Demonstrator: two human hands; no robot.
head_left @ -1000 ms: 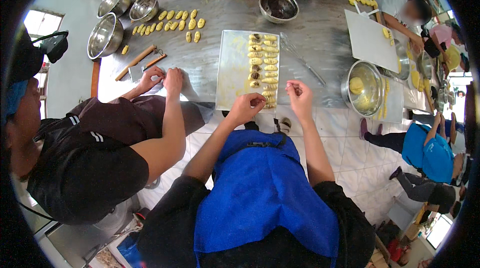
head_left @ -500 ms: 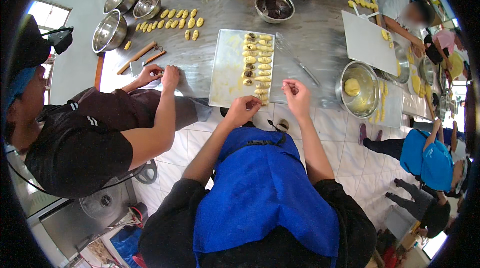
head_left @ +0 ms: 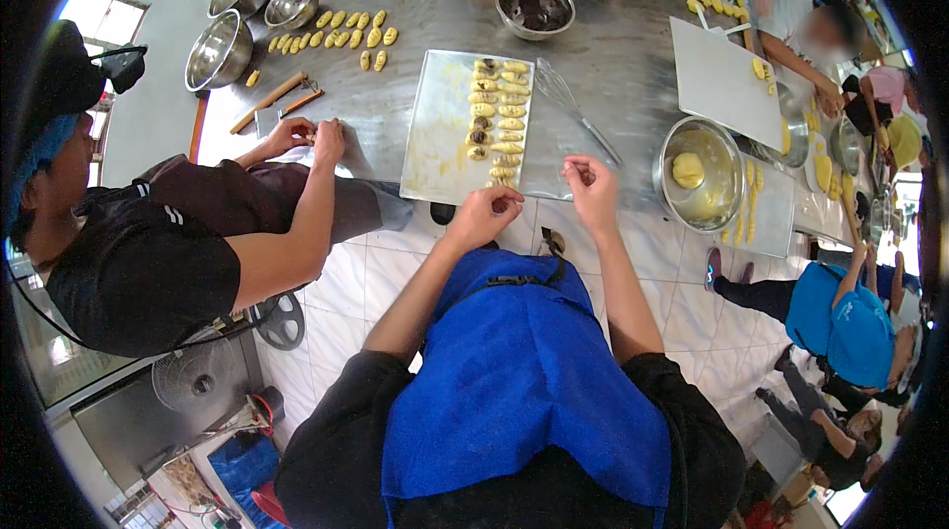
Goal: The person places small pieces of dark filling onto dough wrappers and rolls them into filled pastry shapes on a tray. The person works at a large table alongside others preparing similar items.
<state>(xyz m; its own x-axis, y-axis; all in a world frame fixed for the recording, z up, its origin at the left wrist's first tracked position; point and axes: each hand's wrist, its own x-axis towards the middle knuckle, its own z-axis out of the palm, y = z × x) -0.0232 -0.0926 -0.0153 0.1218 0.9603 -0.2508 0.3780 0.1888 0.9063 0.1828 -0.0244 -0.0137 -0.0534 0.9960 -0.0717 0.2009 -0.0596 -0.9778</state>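
Note:
My left hand [head_left: 484,216] is at the near right corner of a pale metal tray [head_left: 427,148], its fingers curled and closed beside the nearest dough pieces. Two columns of small ridged yellow dough pieces [head_left: 510,111] lie along the tray's right side, some with dark filling showing. To the right of the tray my right hand [head_left: 591,191] is raised at the table's front edge, thumb and fingers drawn together in a pinch. What either hand's fingertips hold, if anything, is too small or hidden to tell.
A whisk [head_left: 578,114] lies right of the tray. Beyond stands a bowl of dark filling [head_left: 535,7]; at right is a steel bowl with dough [head_left: 700,176]. A co-worker [head_left: 148,242] works close on my left, near a rolling pin [head_left: 269,102]. Other people's hands work across the table.
The view has shifted slightly, so the tray and bowls appear a little further left. My two hands keep nearly the same pose and place.

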